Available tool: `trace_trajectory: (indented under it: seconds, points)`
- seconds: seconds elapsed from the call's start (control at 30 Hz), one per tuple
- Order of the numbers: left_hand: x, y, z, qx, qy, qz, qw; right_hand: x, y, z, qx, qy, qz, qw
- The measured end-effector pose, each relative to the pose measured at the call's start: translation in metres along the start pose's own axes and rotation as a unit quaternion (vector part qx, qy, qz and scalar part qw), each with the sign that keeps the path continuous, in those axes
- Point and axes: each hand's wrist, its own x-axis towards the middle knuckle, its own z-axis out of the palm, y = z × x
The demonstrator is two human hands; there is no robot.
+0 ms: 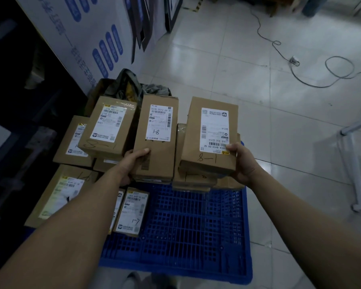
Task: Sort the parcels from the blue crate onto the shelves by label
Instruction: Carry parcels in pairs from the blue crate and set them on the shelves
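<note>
My left hand [131, 161] grips the near end of a brown parcel [156, 147] with a white label marked 8-1. My right hand [241, 161] grips the near right corner of another brown parcel [208, 161] with 8-1 written on the cardboard. Both parcels are held above the far end of the blue crate [186, 230]. More brown parcels lie under them, and a third 8-1 parcel [109, 127] tops a stack to the left. A small parcel [131, 211] marked L-1 lies in the crate near my left forearm.
Several labelled parcels are stacked at the crate's left side. A grey bag [127, 84] lies behind them. Dark shelving [13, 101] stands at the left, beside a white panel with blue print. Cables [296, 65] trail over the tiled floor, and a white metal frame [354, 163] stands at the right.
</note>
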Motion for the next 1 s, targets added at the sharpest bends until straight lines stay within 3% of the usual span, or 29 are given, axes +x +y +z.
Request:
trace_trajectory:
  seconds: [0.3, 0.7, 1.0]
  points:
    - [0.004, -0.012, -0.003, -0.043, -0.002, 0.047, 0.998, 0.008, 0.002, 0.001, 0.015, 0.003, 0.002, 1.000]
    - [-0.059, 0.014, -0.008, 0.000, -0.054, 0.087, 0.995, -0.018, -0.021, 0.016, -0.018, -0.014, 0.000, 1.000]
    - [-0.175, 0.061, -0.060, -0.081, -0.056, 0.223, 0.970, -0.071, -0.075, 0.102, -0.034, -0.083, -0.051, 0.995]
